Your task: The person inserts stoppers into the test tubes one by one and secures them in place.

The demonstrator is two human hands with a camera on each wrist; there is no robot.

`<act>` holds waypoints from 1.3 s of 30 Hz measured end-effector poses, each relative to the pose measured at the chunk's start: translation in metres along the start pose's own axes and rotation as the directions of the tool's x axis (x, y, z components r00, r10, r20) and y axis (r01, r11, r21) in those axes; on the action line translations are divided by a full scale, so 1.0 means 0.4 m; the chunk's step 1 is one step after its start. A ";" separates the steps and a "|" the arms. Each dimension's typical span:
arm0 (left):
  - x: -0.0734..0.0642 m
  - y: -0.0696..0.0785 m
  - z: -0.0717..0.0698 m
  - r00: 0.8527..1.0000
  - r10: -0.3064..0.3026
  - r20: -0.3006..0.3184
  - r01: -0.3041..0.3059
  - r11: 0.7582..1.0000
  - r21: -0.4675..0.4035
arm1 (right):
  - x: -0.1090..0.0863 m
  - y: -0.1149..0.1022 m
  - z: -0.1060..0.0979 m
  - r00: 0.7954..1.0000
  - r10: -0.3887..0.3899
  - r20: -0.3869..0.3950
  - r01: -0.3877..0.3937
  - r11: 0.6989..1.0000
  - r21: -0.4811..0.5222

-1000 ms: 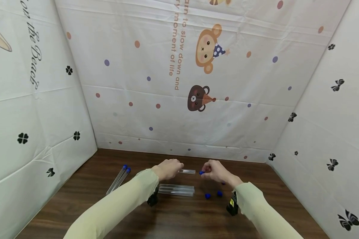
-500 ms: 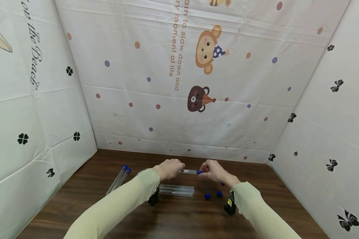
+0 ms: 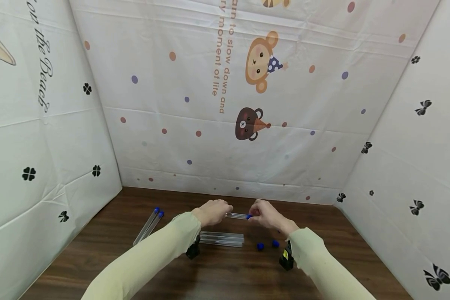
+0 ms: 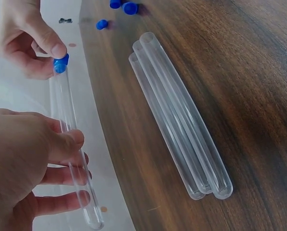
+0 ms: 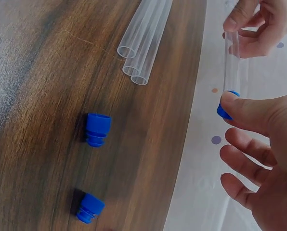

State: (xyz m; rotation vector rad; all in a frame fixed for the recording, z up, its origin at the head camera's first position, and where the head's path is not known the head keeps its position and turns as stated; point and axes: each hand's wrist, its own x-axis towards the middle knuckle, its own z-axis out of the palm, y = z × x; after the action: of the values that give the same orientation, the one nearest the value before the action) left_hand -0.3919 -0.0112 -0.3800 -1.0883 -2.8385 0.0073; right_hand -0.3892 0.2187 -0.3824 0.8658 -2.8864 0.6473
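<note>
My left hand point(image 4: 25, 159) grips a clear test tube point(image 4: 78, 163) between thumb and fingers, its rounded end pointing away from the other hand. At the tube's open end, my right hand point(image 5: 273, 139) pinches a blue stopper point(image 4: 61, 63) with thumb and forefinger. The stopper sits right at the tube's mouth, partly hidden by the thumb in the right wrist view. In the head view the tube lies level between both hands, above the back part of the table. Three bare test tubes point(image 4: 177, 120) lie side by side on the wood, nearer the body.
Loose blue stoppers point(image 5: 98, 129) lie on the wooden table point(image 3: 225, 275) to the right of the bare tubes. Two tubes with blue stoppers point(image 3: 150, 225) rest at the left. White printed cloth point(image 3: 195, 146) walls stand behind and at both sides.
My right hand has moved left, bringing the blue stopper from apart to the mouth of the tube. My left hand stays nearly in place with the tube.
</note>
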 end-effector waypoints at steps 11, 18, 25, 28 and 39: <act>0.009 -0.005 0.014 1.000 -0.016 -0.004 0.016 0.999 0.027 | 0.001 -0.012 0.006 0.998 -0.055 -0.022 0.053 0.995 -0.083; 0.005 -0.005 0.020 1.000 -0.024 0.012 0.023 0.999 0.043 | 0.005 -0.016 0.015 0.998 -0.065 -0.017 0.062 0.992 -0.105; 0.002 -0.009 0.023 1.000 -0.018 -0.009 0.018 0.999 0.049 | 0.008 -0.020 0.021 0.996 -0.075 -0.040 0.069 0.990 -0.120; 0.002 -0.010 0.023 1.000 -0.014 -0.017 0.015 0.999 0.047 | 0.008 -0.023 0.021 0.996 -0.075 -0.041 0.069 0.990 -0.120; -0.001 -0.010 0.022 1.000 -0.023 -0.015 0.024 0.998 0.053 | 0.010 -0.031 0.031 0.995 -0.080 -0.054 0.069 0.979 -0.192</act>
State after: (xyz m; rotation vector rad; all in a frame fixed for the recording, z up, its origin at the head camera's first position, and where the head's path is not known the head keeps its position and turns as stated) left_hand -0.3953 -0.0141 -0.3887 -1.0400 -2.8211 0.0732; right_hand -0.3850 0.2022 -0.3885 0.9051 -2.7882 0.3770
